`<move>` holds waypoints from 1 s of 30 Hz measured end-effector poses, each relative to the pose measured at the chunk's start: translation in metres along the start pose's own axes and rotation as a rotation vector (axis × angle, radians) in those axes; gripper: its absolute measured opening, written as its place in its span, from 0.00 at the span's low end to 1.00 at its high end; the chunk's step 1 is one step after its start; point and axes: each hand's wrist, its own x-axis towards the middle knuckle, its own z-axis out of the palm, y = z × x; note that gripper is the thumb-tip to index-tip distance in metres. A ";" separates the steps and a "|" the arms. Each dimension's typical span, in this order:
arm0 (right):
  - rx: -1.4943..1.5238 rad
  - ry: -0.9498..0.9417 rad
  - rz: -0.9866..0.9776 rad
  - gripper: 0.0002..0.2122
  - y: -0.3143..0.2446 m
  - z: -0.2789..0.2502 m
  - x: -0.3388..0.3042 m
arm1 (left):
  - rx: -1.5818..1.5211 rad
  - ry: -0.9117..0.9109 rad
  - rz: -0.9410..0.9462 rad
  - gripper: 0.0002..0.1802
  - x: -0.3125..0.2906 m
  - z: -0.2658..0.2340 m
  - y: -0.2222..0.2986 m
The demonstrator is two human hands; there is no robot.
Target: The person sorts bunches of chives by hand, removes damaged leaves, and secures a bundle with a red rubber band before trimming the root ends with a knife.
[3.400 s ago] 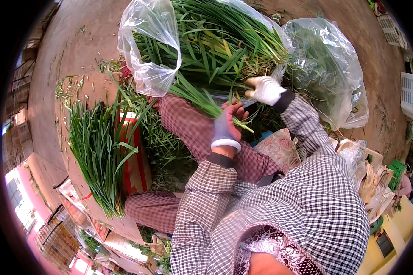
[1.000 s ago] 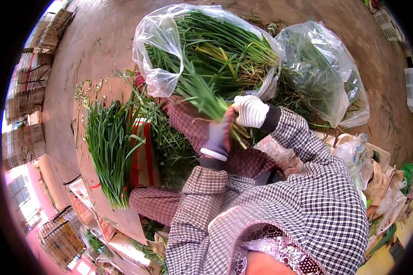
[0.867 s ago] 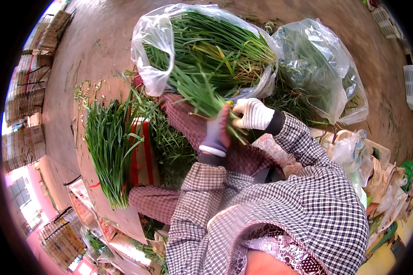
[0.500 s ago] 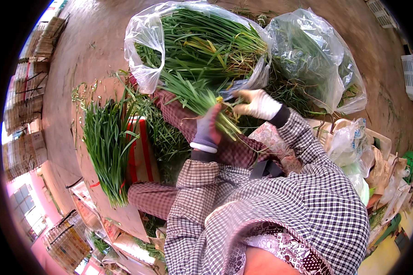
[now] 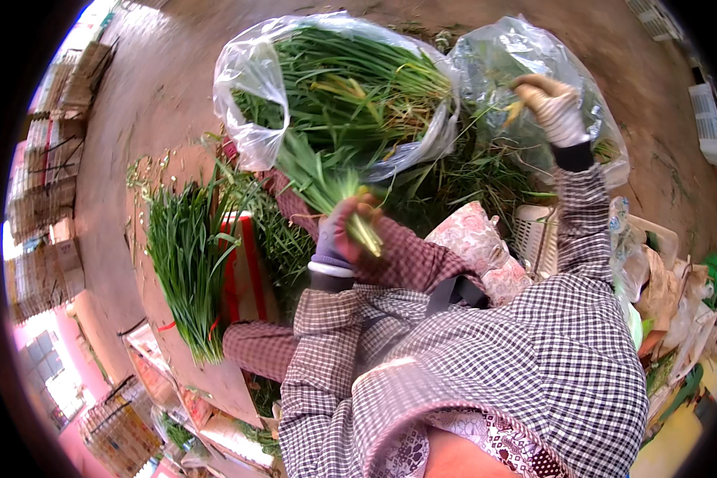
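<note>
My left hand (image 5: pixel 342 233), in a purplish glove, is closed round a small bunch of garlic chives (image 5: pixel 315 169), pale stem ends toward me and green leaves pointing away. Off to the right, my right hand (image 5: pixel 551 111), in a whitish glove with tan fingers, is raised above the leaf litter, its fingers pinched on blurred yellowed leaves (image 5: pixel 512 113). Beyond my left hand lies an open clear plastic bag (image 5: pixel 251 68) full of long garlic chives (image 5: pixel 358 68). A larger bunch of chives (image 5: pixel 185 263) rests at my left, with red ties near its stem ends.
A second clear plastic bag (image 5: pixel 502 52) with greenery inside stands at the far right. Loose green trimmings (image 5: pixel 486 171) cover the ground beneath my right hand. A box with red tape (image 5: pixel 249 263) sits beside the left bunch. A floral cloth bundle (image 5: pixel 478 243) and a pale plastic basket (image 5: pixel 531 235) are near my right.
My right hand has moved away from the bunch, to the right and farther out, carrying yellowed leaves. My left hand has shifted slightly left, still gripping the chives.
</note>
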 end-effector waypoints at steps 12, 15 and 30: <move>-0.855 0.161 0.002 0.26 0.050 -0.123 -0.030 | -0.044 -0.170 -0.102 0.16 -0.033 0.021 -0.021; -0.508 -0.212 -0.010 0.15 0.032 -0.046 -0.057 | 0.141 -0.160 -0.085 0.16 -0.077 0.069 -0.026; 0.351 -0.761 -0.054 0.31 -0.065 0.195 -0.080 | 0.563 0.065 0.583 0.11 -0.114 0.046 0.036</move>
